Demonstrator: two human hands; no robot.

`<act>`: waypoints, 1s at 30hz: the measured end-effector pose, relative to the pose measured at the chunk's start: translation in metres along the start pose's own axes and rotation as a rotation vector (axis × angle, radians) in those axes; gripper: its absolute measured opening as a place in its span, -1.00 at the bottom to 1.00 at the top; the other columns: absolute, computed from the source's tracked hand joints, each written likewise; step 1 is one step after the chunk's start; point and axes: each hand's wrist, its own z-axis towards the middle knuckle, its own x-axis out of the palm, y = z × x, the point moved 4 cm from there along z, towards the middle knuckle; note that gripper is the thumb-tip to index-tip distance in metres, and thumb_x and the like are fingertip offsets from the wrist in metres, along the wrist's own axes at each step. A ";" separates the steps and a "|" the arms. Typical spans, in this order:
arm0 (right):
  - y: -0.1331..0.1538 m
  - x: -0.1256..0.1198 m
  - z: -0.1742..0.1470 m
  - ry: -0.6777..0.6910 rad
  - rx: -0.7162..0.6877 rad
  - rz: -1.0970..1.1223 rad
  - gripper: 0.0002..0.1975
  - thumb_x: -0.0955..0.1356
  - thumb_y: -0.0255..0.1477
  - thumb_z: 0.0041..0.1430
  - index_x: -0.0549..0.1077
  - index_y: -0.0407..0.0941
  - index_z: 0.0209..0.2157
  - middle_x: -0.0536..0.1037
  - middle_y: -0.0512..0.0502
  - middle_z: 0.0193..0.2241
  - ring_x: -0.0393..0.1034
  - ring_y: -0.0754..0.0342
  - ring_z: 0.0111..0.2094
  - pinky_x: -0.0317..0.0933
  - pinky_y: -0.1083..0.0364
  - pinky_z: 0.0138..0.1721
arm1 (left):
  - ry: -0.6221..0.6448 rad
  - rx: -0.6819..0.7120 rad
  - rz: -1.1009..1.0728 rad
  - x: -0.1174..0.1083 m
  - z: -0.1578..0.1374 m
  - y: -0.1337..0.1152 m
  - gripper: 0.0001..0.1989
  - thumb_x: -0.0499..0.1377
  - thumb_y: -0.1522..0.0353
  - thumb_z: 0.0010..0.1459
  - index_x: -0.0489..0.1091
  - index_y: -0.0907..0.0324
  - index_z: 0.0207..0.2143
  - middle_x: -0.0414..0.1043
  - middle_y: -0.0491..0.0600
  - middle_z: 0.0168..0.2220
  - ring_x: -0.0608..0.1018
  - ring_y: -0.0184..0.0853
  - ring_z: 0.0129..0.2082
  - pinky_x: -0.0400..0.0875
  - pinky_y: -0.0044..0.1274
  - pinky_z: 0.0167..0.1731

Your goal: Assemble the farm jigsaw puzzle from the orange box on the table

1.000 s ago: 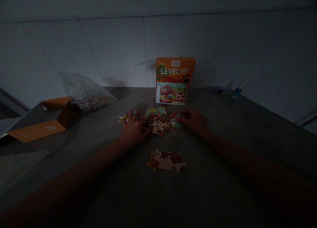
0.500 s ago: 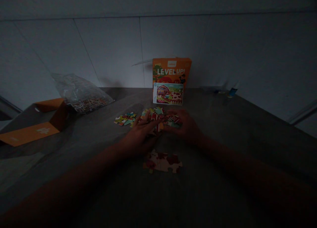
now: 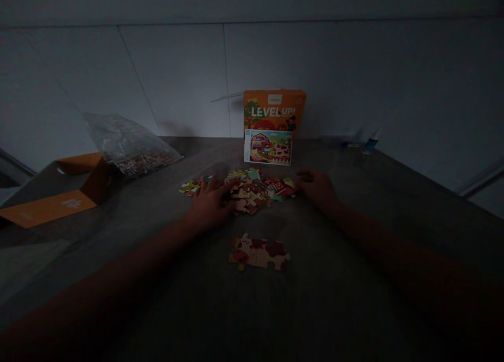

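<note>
Dimly lit in the head view, a heap of multicoloured flat jigsaw pieces (image 3: 252,191) is spread on a grey tabletop (image 3: 200,155), its left side covered by the left hand (image 3: 208,202), fingers fanned apart. Whether anything is pinched by the bent fingers of the right hand (image 3: 315,186), placed at the heap's right edge, cannot be told. Nearer the camera, a joined white-and-maroon cow section (image 3: 260,253) is laid flat.
</note>
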 end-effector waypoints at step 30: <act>0.012 0.008 -0.006 -0.028 -0.222 0.070 -0.76 0.38 -0.52 -0.01 0.54 -0.16 -0.24 0.62 -0.15 -0.29 0.50 -0.02 -0.28 0.34 0.01 -0.22 | 0.092 0.423 -0.068 0.002 -0.012 -0.027 -0.66 0.07 0.15 0.27 0.43 -0.07 0.05 0.32 -0.10 0.20 -0.02 0.06 0.36 -0.21 0.15 0.21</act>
